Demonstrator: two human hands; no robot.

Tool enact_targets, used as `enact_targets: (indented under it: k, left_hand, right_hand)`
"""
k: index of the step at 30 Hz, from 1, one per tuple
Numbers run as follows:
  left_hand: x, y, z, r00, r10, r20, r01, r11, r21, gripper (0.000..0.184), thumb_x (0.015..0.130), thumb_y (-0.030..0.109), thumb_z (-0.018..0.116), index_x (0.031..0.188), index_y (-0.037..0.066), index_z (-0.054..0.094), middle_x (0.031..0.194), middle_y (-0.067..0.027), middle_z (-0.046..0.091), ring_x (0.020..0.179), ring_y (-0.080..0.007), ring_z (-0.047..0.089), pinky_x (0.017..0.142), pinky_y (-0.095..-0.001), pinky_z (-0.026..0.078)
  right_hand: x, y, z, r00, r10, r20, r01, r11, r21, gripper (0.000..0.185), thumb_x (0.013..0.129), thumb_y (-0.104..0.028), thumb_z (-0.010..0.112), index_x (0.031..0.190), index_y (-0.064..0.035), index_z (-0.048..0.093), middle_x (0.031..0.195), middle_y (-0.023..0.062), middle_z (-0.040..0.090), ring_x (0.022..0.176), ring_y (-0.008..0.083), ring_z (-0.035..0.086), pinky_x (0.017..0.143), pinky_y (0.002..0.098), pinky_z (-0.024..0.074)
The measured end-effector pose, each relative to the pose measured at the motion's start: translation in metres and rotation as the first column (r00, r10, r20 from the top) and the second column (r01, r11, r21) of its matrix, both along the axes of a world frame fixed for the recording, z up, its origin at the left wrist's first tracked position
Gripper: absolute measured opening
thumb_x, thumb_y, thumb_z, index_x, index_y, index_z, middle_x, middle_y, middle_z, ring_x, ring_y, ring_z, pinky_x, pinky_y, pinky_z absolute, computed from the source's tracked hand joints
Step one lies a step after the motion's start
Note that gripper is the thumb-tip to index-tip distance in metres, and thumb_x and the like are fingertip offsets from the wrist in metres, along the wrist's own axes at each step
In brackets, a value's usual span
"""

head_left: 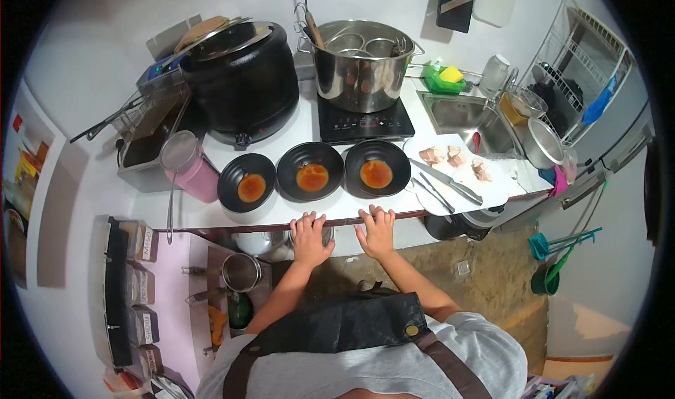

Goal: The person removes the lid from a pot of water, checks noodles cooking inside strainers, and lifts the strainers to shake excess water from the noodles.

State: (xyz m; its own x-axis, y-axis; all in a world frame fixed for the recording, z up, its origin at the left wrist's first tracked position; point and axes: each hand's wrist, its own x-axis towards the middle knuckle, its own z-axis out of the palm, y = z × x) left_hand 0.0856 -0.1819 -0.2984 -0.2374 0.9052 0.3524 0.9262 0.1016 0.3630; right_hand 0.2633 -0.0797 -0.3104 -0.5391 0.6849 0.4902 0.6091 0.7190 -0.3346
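Note:
My left hand (310, 239) rests on the counter's front edge, fingers spread and holding nothing. Beside it, my right hand (377, 231) lies on the same edge, also with its fingers apart. Just beyond them stand three black bowls in a row: a left bowl (230, 182), a middle bowl (290, 161) and a right bowl (358, 158). Each has a small pool of orange-brown liquid in its bottom. To the right, a white cutting board (429, 201) carries pieces of raw meat (455, 157), a knife (458, 186) and a pair of dark-handled utensils (437, 196).
A steel pot (365, 79) with strainer baskets stands on an induction cooker (365, 126). Left of it are a black soup kettle (246, 82), a fryer and a pink pitcher (190, 174). A sink (457, 111) and a wire rack (562, 61) are at the right.

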Motion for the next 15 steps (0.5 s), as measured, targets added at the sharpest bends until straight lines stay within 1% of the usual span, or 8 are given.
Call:
enact_targets:
  k: [2,5,9,15]
  left_hand:
    - [0.0005,0.0007,-0.0005,1.0,0.006,-0.005,-0.006,1.0,0.028,0.066,0.065,0.029,0.073,0.123,0.007,0.05,0.127,-0.0168,0.045,0.124,-0.0366,0.037,0.105,-0.0557,0.022]
    - [0.0005,0.0038,-0.0039,1.0,0.02,-0.005,-0.02,0.998,0.065,0.06,0.067,0.028,0.072,0.12,0.008,0.052,0.125,-0.0164,0.047,0.122,-0.0361,0.039,0.104,-0.0548,0.023]
    - [0.0027,0.0048,-0.0038,0.999,0.041,-0.008,-0.04,0.994,0.102,0.053,0.07,0.027,0.07,0.117,0.008,0.054,0.122,-0.0164,0.049,0.119,-0.0355,0.041,0.102,-0.0543,0.024]
    - [0.003,0.0039,-0.0029,0.999,0.039,-0.008,-0.038,0.992,0.118,0.052,0.071,0.027,0.07,0.117,0.008,0.054,0.121,-0.0168,0.049,0.12,-0.0354,0.041,0.102,-0.0539,0.024]
  right_hand:
    - [-0.0019,0.0008,-0.0001,1.0,-0.016,-0.024,0.016,1.0,0.021,0.04,0.081,-0.028,0.063,0.116,-0.0102,0.056,0.12,0.0169,0.049,0.114,0.0345,0.043,0.1,0.0559,0.0252]
    - [-0.0024,0.0012,0.0014,0.999,-0.013,-0.048,0.014,0.999,0.034,0.037,0.082,-0.027,0.063,0.113,-0.0096,0.057,0.118,0.0167,0.05,0.112,0.0332,0.044,0.098,0.0545,0.0265]
    - [0.001,0.0051,-0.0011,0.999,0.004,-0.041,-0.001,0.998,0.068,0.036,0.082,-0.026,0.063,0.113,-0.0088,0.057,0.118,0.0167,0.05,0.111,0.0328,0.044,0.097,0.0538,0.027]
    - [0.0023,0.0061,-0.0016,0.999,0.032,-0.034,-0.03,0.997,0.067,0.036,0.08,-0.022,0.064,0.113,-0.0089,0.057,0.117,0.0158,0.05,0.111,0.032,0.044,0.096,0.0528,0.0277]
